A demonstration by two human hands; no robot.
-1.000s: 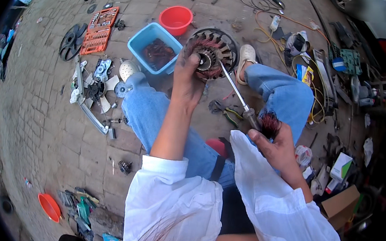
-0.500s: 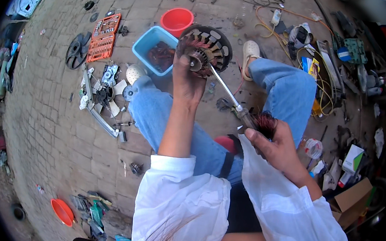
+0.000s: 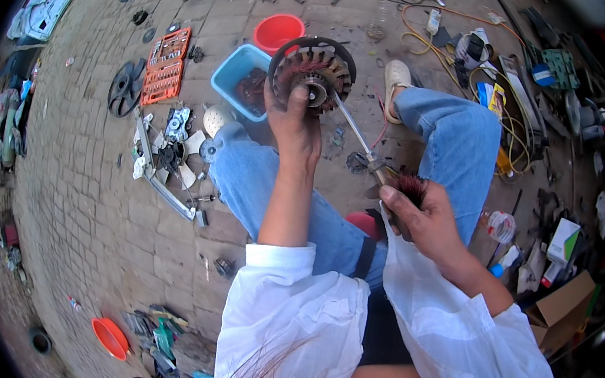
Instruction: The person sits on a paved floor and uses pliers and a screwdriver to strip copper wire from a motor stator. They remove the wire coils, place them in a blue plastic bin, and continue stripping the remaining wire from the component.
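Observation:
My left hand grips a round motor part with a dark outer ring, copper-coloured windings and a metal hub at its centre, the thumb resting by the hub. My right hand is closed round the handle of a long screwdriver. Its shaft slants up and left, and the tip meets the motor part beside the hub. Against the handle, by my right fingers, sits a bristly dark red tuft that looks like cut copper wire.
Beyond my left hand stand a blue basin with dark reddish pieces inside and a red basin. An orange socket set lies open at the left near fan parts. Cables, a bottle and a cardboard box clutter the right.
The motor part has turned, showing its hub and winding side more squarely. The screwdriver tip stays against it. The whole view has shifted slightly.

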